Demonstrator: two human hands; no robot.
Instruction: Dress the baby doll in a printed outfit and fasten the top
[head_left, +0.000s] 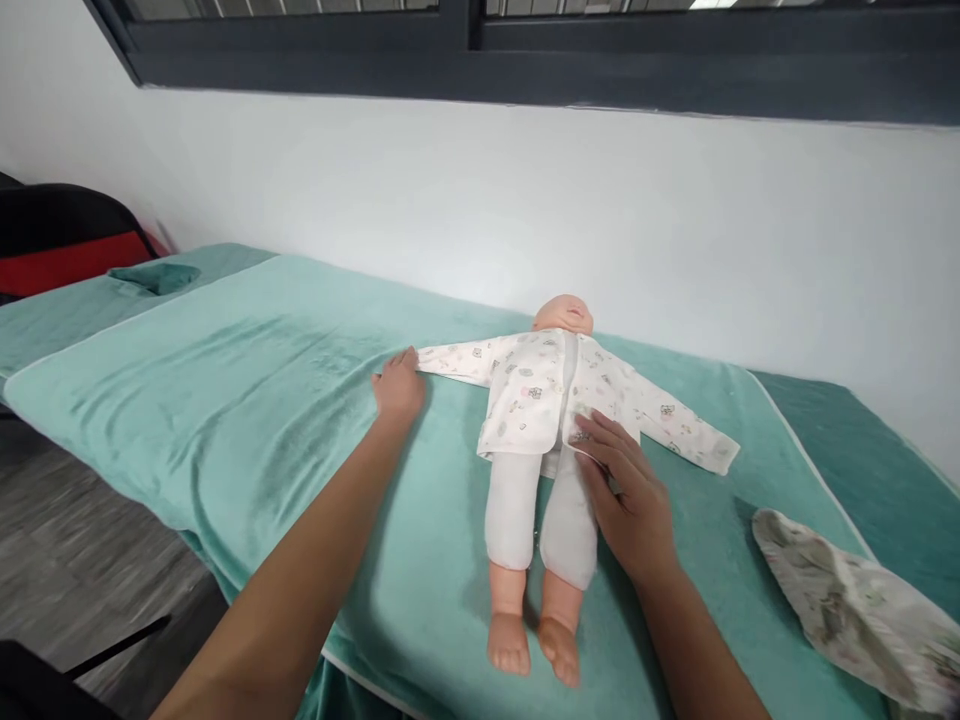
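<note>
A baby doll [568,312] lies on its back, its head toward the wall and its bare feet toward me. It wears a white long-sleeved baby shirt [525,390] with small printed figures, and white leggings [514,510]. Out at the left sleeve's end, my left hand [399,385] is closed on the cuff. My right hand [626,485] is at the shirt's lower front edge, with the hem between thumb and fingers. The other sleeve [694,435] stretches flat to the right. A strip of white shows down the shirt's front, between its two sides.
A green plush cover [247,400] spreads over the bed along the white wall [337,190]. Crumpled printed cloth [855,610] lies at the right front. A black and red chair back [71,240] stands at the far left. Above runs a dark window frame [465,60].
</note>
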